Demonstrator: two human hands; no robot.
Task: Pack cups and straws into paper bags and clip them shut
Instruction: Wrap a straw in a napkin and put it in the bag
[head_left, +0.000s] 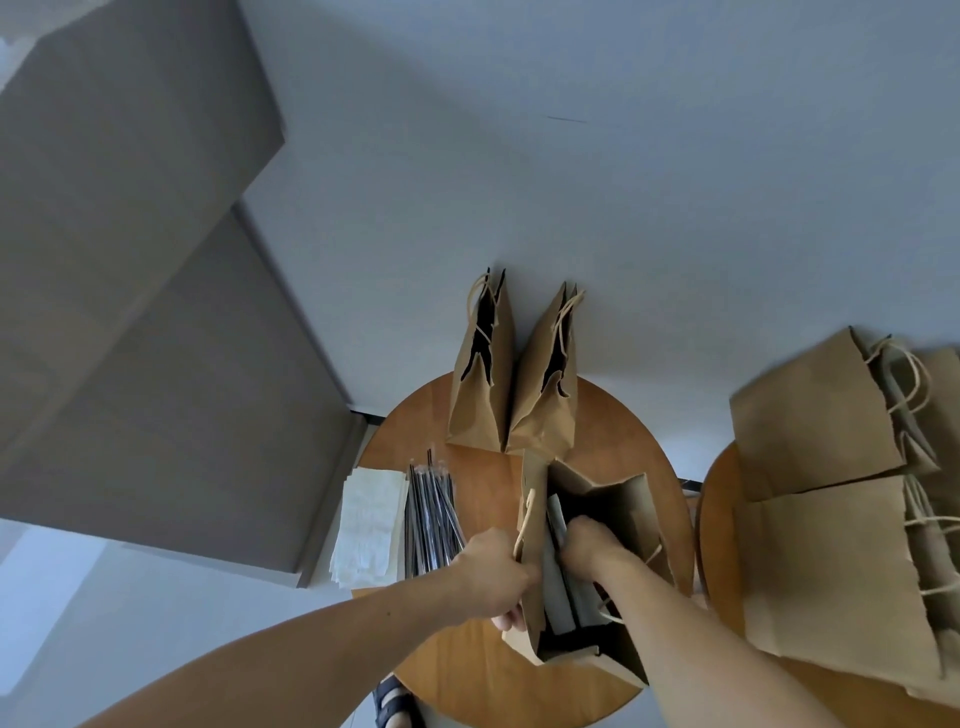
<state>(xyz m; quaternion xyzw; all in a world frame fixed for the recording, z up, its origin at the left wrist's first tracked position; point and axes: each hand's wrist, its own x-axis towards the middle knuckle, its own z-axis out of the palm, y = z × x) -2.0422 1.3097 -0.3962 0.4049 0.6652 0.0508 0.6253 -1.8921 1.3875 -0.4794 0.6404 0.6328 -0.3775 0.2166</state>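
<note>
Both forearms extend forward; left hand (491, 571) grips the left rim of the open paper bag (623, 499) on the round surface (483, 493); right hand (592, 543) reaches inside, fingers curled, grasp not discernible.

The open bag (618, 509) in front of you is plain kraft brown with pale beige cord handles (525, 519), and the pieces (558, 592) inside it look flat grey. The two standing bags (480, 405) behind are the same brown, black inside; the bags on your right (815, 421) match. Your straws (431, 519) are black in clear, shiny wrappers, the stack (369, 519) beside them is white, and the round table (488, 488) is warm orange wood
</note>
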